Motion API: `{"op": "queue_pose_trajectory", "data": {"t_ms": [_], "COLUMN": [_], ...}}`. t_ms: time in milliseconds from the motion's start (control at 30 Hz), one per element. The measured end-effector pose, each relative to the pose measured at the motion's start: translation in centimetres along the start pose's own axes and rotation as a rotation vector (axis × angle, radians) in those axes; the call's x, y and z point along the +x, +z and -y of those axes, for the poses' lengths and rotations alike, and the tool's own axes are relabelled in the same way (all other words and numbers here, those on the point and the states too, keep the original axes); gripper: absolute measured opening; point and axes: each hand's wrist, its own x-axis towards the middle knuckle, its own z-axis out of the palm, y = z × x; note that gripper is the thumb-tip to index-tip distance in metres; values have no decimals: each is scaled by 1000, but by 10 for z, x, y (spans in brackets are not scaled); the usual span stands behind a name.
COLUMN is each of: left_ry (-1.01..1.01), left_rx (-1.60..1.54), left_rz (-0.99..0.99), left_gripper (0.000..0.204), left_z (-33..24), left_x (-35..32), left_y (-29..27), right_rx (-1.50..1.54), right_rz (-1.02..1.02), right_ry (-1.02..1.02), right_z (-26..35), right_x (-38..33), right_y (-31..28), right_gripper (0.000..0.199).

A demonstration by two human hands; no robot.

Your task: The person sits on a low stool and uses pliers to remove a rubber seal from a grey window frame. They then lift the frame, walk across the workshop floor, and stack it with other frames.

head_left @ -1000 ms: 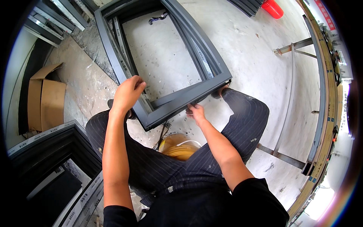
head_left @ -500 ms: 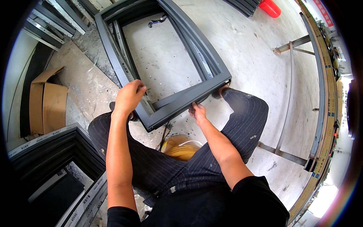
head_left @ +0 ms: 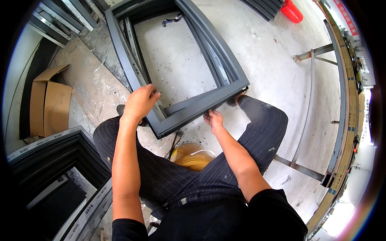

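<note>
One grey rectangular metal frame [head_left: 203,104] has one curled left hand [head_left: 140,102] at its left, one curled right hand [head_left: 214,119] (grips unclear) in front.

Black short-sleeved shirt [head_left: 201,221] and pale-stained dark pinstriped trousers [head_left: 169,178]

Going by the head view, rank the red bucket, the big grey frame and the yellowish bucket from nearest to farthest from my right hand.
1. Grey frame: its near edge is right at your right hand.
2. Yellowish bucket: toward you, left of that hand.
3. Red bucket: far off, at the view's upper right.
</note>
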Motion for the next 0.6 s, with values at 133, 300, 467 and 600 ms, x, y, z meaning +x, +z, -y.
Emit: {"op": "queue_pose_trajectory", "data": {"t_ms": [133, 300, 467, 600], "left_ry": [-24, 5, -29, -3], "left_rx": [13, 4, 23, 4], "left_rz": [29, 0, 70, 52], "left_gripper": [25, 26, 26, 26], "left_z": [-7, -4, -4, 4], "left_x": [0, -1, -5, -5], "left_y": [-4, 2, -2, 2], "right_rx": [-8, 109, 196, 165], "right_rz": [8, -34, -44, -43], "right_ry": [27, -2, 41, 23], "right_z": [2, 3, -6, -7], "right_x": [0, -1, -1, -1], "right_y": [-1, 3, 6, 4], "right_gripper": [27, 28, 26, 24]}}
